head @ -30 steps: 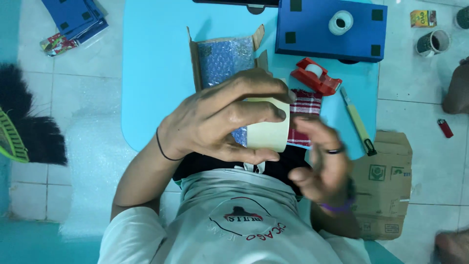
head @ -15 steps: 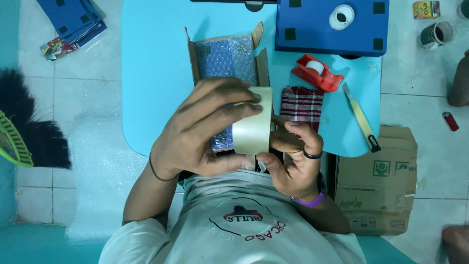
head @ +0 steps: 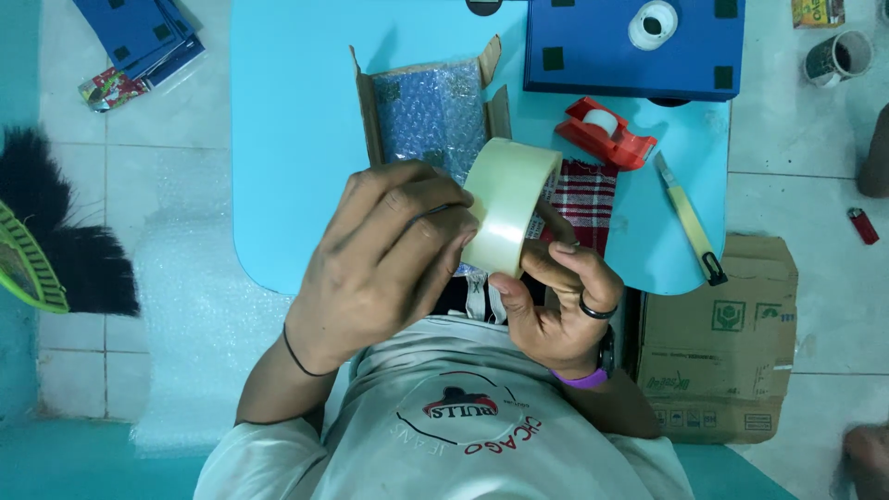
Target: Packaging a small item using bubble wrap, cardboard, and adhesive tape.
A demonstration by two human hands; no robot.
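Observation:
Both my hands hold a roll of clear packing tape (head: pixel 507 206) up in front of me, over the near edge of a light blue table (head: pixel 296 139). My left hand (head: pixel 384 250) grips the roll's left side, fingers curled over its rim. My right hand (head: pixel 556 296) supports it from below, thumb and fingers on its outer face. Behind the roll lies an open cardboard box (head: pixel 370 111) filled with bubble wrap (head: pixel 431 116). A red-and-white checked cloth (head: pixel 583 199) lies just right of the roll.
A red tape dispenser (head: pixel 607 134), a yellow box cutter (head: pixel 687 218) and a dark blue box (head: pixel 634 46) with a white tape roll (head: pixel 653 23) sit on the table. Cardboard boxes (head: pixel 732 343) stand on the floor at right, a black brush (head: pixel 65 241) at left.
The tape roll has turned from side-on to edge-on and shifted slightly right. My right hand came up from below and closed on it; both hands now hold it.

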